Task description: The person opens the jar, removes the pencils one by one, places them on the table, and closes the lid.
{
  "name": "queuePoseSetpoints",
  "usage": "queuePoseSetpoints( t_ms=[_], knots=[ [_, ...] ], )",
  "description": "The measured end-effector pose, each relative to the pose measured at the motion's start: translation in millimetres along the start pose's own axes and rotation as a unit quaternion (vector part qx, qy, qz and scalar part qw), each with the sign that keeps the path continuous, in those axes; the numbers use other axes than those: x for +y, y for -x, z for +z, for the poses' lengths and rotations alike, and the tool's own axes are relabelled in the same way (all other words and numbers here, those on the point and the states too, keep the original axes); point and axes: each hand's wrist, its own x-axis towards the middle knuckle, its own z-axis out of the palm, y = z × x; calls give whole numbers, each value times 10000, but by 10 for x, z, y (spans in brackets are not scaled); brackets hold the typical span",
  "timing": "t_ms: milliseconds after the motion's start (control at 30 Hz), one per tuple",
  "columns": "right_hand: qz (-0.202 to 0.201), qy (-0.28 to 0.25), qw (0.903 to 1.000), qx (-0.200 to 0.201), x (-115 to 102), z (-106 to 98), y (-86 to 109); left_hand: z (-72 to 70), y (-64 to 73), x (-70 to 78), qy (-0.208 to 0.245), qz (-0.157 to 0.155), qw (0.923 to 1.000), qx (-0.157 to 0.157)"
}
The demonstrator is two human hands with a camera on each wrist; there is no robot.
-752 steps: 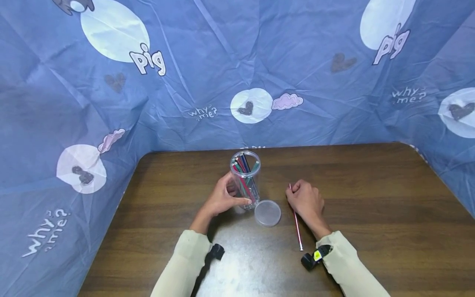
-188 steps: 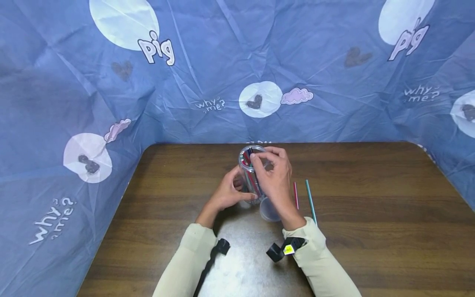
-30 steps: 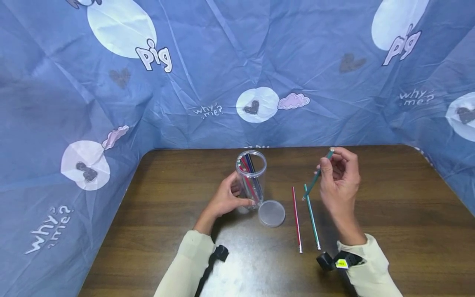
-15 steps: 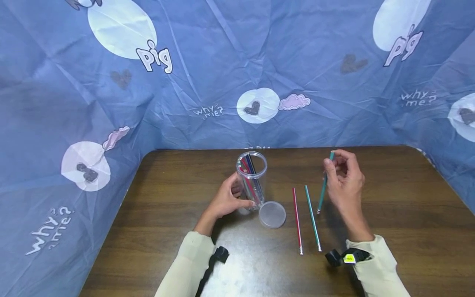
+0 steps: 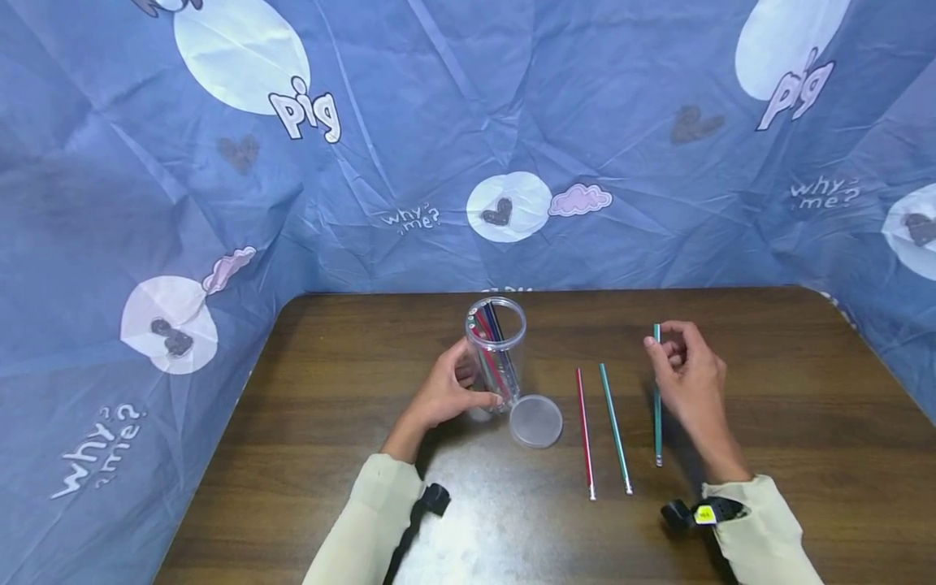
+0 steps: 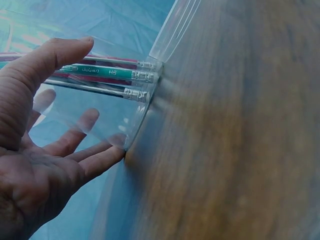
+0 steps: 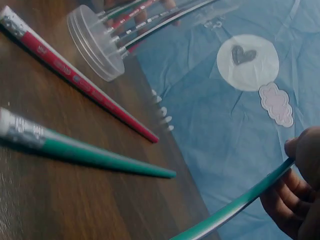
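Observation:
My left hand (image 5: pixel 442 392) grips the lower part of a clear plastic jar (image 5: pixel 497 346), thumb on the near side and fingers behind. The jar stands upright without its lid, and several pencils (image 6: pixel 107 72) lean inside, red, green and dark, with their eraser ends at the bottom. My right hand (image 5: pixel 689 372) pinches a green pencil (image 5: pixel 658 435) near its far end; the eraser end points toward me, low over the table. To its left lie a second green pencil (image 5: pixel 616 431) and a red pencil (image 5: pixel 585 435), roughly side by side and apart.
A round translucent lid (image 5: pixel 536 422) lies flat on the wooden table (image 5: pixel 329 487), right by the jar's base and left of the red pencil. A blue printed cloth (image 5: pixel 409 122) hangs behind the table and along both sides.
The right hand has moved right and toward me, turning the green pencil from slanting to nearly in line with the two on the table. Compared with the oldest frame, another green pencil lies there.

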Motion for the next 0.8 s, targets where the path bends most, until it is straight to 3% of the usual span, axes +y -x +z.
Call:
queuePoseSetpoints(
  t_ms=[800],
  knots=[
    [159,511,9940,-952,141,132,60,-7,6,37,66,-51,9999,-58]
  ],
)
